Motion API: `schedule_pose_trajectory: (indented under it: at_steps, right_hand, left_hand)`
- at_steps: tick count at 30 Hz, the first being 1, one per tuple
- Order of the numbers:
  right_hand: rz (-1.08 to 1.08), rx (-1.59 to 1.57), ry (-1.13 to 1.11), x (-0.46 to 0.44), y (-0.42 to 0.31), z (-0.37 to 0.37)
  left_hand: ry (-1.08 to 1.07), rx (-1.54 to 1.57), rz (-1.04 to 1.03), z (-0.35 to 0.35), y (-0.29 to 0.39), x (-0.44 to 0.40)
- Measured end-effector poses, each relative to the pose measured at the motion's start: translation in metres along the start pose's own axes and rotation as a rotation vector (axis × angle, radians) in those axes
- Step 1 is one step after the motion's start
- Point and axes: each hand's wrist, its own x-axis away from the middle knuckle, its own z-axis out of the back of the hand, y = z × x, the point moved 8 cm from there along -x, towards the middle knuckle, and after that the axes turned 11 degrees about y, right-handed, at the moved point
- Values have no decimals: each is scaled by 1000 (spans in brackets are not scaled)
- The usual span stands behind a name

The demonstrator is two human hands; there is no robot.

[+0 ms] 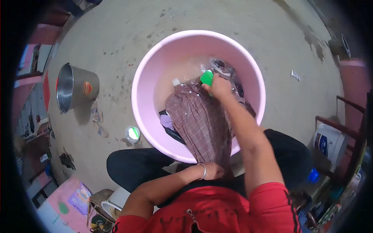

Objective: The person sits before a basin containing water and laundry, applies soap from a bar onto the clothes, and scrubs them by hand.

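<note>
Largest container is a pink tub, set on the floor before the person and holding cloudy water and laundry. The chief item, a brown checked garment, lies mostly inside the tub, its near end drawn over the near rim; darker cloth and a purple cloth lie beside it, on the left. A metal bucket is on the floor, well apart to the left, with its inner wall visible. A white pail with a blue label is at the right; its contents cannot be told. The left hand is closed on the garment's near end. The right hand, inside the tub, grips a green brush over the garment. A small round pot, showing white and green, is just outside the tub, lower left.
</note>
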Motion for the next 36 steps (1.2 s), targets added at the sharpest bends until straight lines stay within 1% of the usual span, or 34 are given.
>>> schedule_pose_trajectory:
  at_steps: [1,2,3,4,5,6,7,9,10,12,13,14,16,17,18,19,20,21,22,24,25,27,28,29,30,32,33,34,35,36]
  right_hand:
    - [-4,-76,-61,10,15,2]
    - [0,-147,-109,23,31,8]
    - [44,-305,-235,40,45,1]
    - [87,-466,-371,67,54,-15]
    - [36,-249,-367,92,70,-26]
    - [-13,-35,-358,110,84,-32]
    - [-17,-34,-352,119,83,-32]
    - [3,-13,-14,124,66,-14]
    - [-19,-23,-22,132,62,-23]
    - [-46,0,272,135,55,-18]
    - [-35,17,293,137,54,-23]
    - [-51,21,309,137,56,-20]
    - [-16,-18,283,140,52,-24]
    - [-38,-60,239,139,50,-21]
    - [-44,-63,240,140,45,-13]
    - [34,-102,189,138,32,-11]
    - [108,-145,136,139,18,-14]
    - [201,-165,140,143,-1,-20]
    - [197,-180,132,146,-4,-26]
    - [190,-50,108,134,-10,-39]
    - [89,-67,92,120,11,-47]
    - [-136,-86,142,94,76,-43]
    - [-36,222,345,94,92,-22]
    - [-54,128,250,90,109,-22]
    - [-46,136,248,90,107,-22]
    - [-132,84,318,95,97,-16]
    - [-131,-11,227,96,82,-24]
    - [-94,-227,-28,104,47,-18]
    - [87,-247,-65,121,9,-27]
    - [243,-235,6,149,-28,-32]
  left_hand:
    - [79,-90,57,9,-5,3]
    - [117,-102,77,26,-9,3]
    - [154,-109,97,47,-16,3]
    - [293,43,204,67,-38,0]
    - [427,-113,281,105,-39,2]
    - [764,4,365,130,-65,6]
    - [881,33,548,145,-92,6]
    - [935,-94,626,169,-101,-3]
    - [912,-104,628,169,-100,-11]
    - [966,-241,705,176,-93,-19]
    - [917,-268,676,173,-95,-28]
    - [913,-279,656,168,-104,-37]
    - [1028,-254,450,161,-112,-44]
    - [1014,-260,450,161,-115,-34]
    - [1076,463,510,156,-138,-21]
    - [1052,1195,530,143,-145,-17]
    - [1118,1295,442,154,-120,3]
    - [1157,1312,403,156,-116,22]
    - [1171,1329,388,152,-111,40]
    - [1208,1334,363,146,-98,73]
    - [1213,1343,376,140,-92,89]
    - [1222,1353,422,133,-79,114]
    - [1225,1322,435,135,-72,123]
    - [1227,1300,436,137,-68,125]
    - [1229,1312,433,137,-76,122]
    - [1287,841,437,153,-94,125]
    - [1312,995,402,154,-101,121]
    - [1327,1000,390,162,-98,116]
    - [1357,1306,360,159,-99,111]
    - [1365,1617,334,149,-100,107]
